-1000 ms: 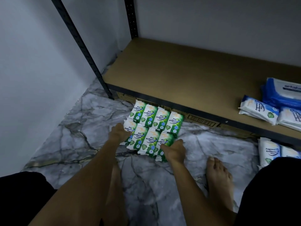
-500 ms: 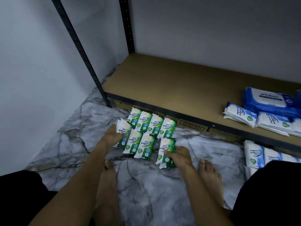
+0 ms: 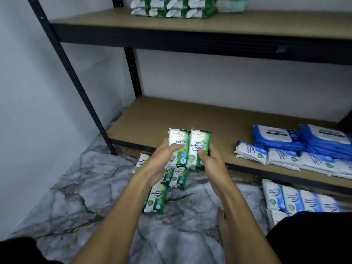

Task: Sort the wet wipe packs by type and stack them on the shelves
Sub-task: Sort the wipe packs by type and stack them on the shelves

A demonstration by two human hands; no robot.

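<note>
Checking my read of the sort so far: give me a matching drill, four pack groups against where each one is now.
Things:
1 dark blue packs
2 two green Pine packs
3 green stack
4 loose green pack

Places:
A on the marble floor
B on the upper shelf
C on the lower shelf
D gripped by the left hand and right hand

Pairs: 1-C, 2-D, 3-B, 4-A
</note>
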